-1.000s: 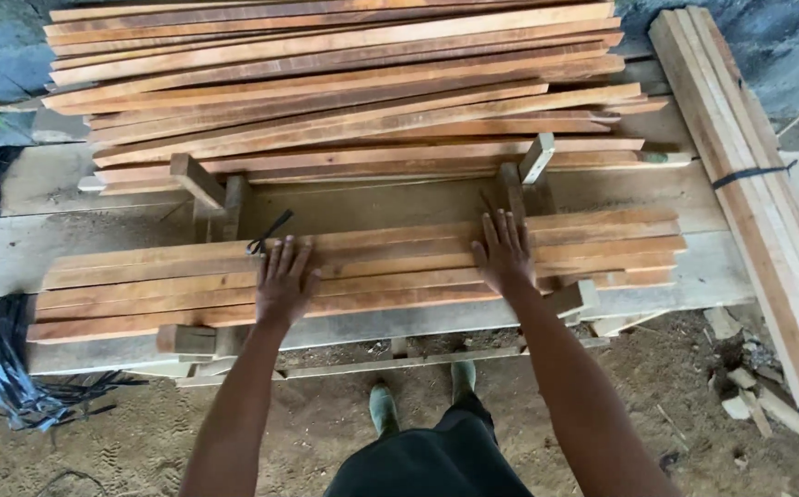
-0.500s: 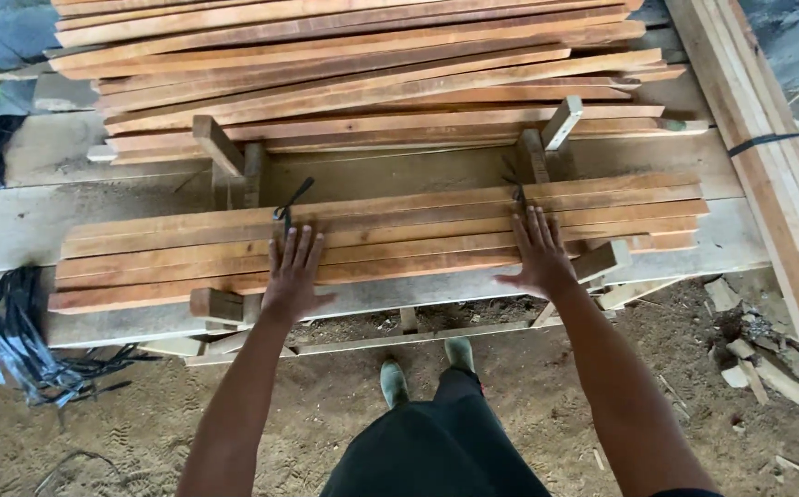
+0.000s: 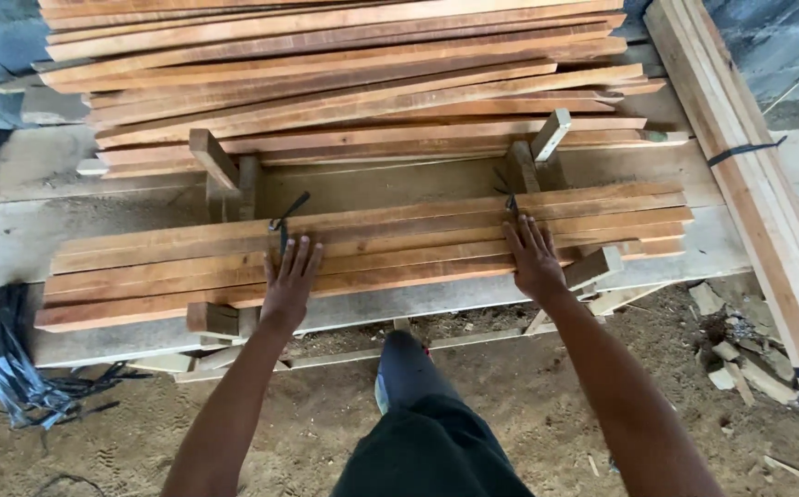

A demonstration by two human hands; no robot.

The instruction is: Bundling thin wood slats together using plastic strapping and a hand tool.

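From the head camera, both hands lie flat, fingers spread and gripping nothing, on a low bundle of reddish wood slats [image 3: 372, 241] that runs from nine o'clock to three o'clock across the middle of the view. The left hand [image 3: 289, 281] presses on the slats at about seven o'clock of the bundle; the right hand [image 3: 533, 258] rests near five o'clock, well apart from the left. The bundle sits on the pale plank tabletop [image 3: 13, 244], held between short upright wooden pegs [image 3: 215, 161]. Beyond it, at twelve o'clock, lies a larger heap of loose slats [image 3: 344, 64]. At three o'clock a strapped stack of long pale boards [image 3: 749, 184] runs diagonally. Black strapping [image 3: 4, 359] lies tangled at eight o'clock on the sawdust floor [image 3: 307, 414].
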